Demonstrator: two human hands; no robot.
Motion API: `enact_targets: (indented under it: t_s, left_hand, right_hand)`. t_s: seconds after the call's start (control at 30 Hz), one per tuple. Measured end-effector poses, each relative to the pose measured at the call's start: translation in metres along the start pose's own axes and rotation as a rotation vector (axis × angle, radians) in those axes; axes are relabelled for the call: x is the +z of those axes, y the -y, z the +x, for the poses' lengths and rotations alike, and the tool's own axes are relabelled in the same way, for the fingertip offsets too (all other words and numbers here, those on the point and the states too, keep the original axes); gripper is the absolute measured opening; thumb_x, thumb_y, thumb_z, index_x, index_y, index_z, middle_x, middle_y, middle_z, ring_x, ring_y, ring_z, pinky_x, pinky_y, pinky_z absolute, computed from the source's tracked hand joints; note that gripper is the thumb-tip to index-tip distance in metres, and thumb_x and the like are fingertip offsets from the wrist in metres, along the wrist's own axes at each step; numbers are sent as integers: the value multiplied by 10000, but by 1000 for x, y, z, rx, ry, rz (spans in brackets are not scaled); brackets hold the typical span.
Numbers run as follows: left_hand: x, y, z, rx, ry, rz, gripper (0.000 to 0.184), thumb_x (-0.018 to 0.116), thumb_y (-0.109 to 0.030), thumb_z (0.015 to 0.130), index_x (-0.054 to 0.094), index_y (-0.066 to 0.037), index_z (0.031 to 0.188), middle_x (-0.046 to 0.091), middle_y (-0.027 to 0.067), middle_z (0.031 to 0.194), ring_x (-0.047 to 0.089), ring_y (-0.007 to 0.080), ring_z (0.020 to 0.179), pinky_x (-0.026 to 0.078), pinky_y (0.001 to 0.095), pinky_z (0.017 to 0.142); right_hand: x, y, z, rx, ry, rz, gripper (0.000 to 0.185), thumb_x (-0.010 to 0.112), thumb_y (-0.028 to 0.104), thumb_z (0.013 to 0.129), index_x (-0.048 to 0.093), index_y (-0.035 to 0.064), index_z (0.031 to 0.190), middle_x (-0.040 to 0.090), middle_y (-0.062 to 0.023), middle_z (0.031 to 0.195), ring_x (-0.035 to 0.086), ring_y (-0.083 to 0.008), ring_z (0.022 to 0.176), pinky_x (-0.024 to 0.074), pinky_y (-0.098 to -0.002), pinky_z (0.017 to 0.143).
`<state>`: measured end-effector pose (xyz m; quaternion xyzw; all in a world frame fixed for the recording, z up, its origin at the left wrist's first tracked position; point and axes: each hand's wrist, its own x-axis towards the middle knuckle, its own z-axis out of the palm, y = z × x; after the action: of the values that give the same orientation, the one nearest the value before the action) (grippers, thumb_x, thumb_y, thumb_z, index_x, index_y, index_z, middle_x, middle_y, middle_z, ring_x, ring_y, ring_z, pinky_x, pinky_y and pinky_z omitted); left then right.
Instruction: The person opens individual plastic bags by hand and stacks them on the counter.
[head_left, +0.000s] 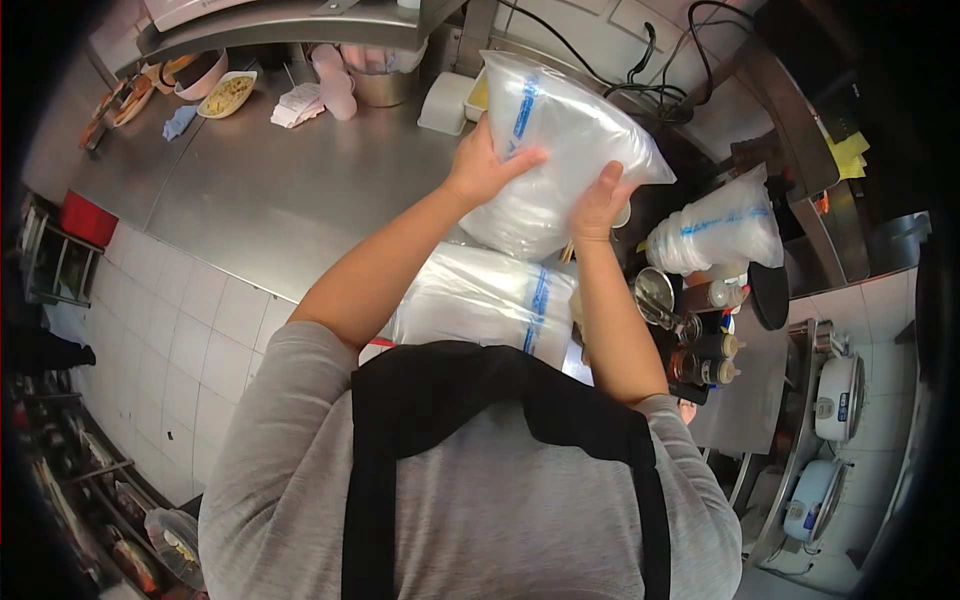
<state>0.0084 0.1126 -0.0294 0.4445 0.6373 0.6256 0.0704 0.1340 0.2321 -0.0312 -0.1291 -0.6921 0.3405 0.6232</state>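
Between my hands I hold a clear plastic package point(560, 150) with a blue printed strip, its contents whitish and hard to make out. My left hand point(488, 165) grips its left side, thumb laid across the front. On the right side my right hand point(603, 203) presses with the thumb up; its other fingers are partly hidden. Just below, nearer my body, lies a second clear plastic package point(480, 300) with a similar blue strip. A third such package point(718, 225) rests to the right, on top of other things.
A steel counter point(260, 190) runs to the left, with an oval dish of food point(228, 94) and paper slips point(297, 105) at its back. Squeeze bottles point(715, 370) and a metal container point(655, 292) stand at right. Black cables point(650, 95) hang along the wall.
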Motion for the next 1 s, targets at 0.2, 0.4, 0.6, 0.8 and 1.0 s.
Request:
enact_targets:
  t_s: [0.2, 0.4, 0.6, 0.8, 1.0]
  left_hand:
    - [-25, 31, -46, -56, 119, 190, 638, 729, -337, 694, 434, -13, 1158, 549, 188, 1116, 533, 305, 1049, 411, 366, 882]
    - [-58, 59, -106, 147, 266, 503, 419, 688, -217, 712, 533, -52, 1064, 572, 115, 1017, 508, 313, 999, 414, 371, 855]
    - [-23, 27, -148, 331, 444, 540, 349, 661, -259, 726, 575, -94, 1021, 524, 85, 1080, 448, 273, 1077, 335, 437, 911]
    - [-7, 36, -171, 442, 530, 547, 191, 547, -138, 726, 578, -75, 903, 544, 77, 989, 480, 236, 1017, 319, 408, 916]
    - [-16, 19, -174, 585, 659, 499, 170, 535, -75, 708, 548, -98, 876, 560, 59, 873, 543, 213, 939, 321, 435, 939]
  right_hand:
    - [-90, 30, -46, 127, 610, -430, 608, 593, 344, 798, 405, -1, 1262, 523, -197, 1080, 495, -348, 995, 353, -414, 901]
    - [-190, 54, -161, -8, 785, -1044, 377, 572, 215, 805, 540, 68, 1152, 569, -181, 988, 531, -338, 884, 409, -438, 780]
    - [-199, 44, -133, 249, 486, -835, 244, 580, 246, 823, 555, 45, 686, 506, -149, 581, 508, -337, 548, 406, -388, 521]
    - [-164, 73, -111, 36, 576, -909, 309, 650, 188, 693, 522, 51, 939, 507, -137, 1046, 470, -330, 1000, 336, -477, 818]
    - [-113, 89, -126, 38, 898, -692, 436, 671, 168, 631, 573, 134, 1054, 391, -141, 1312, 269, -359, 1272, 168, -604, 992]
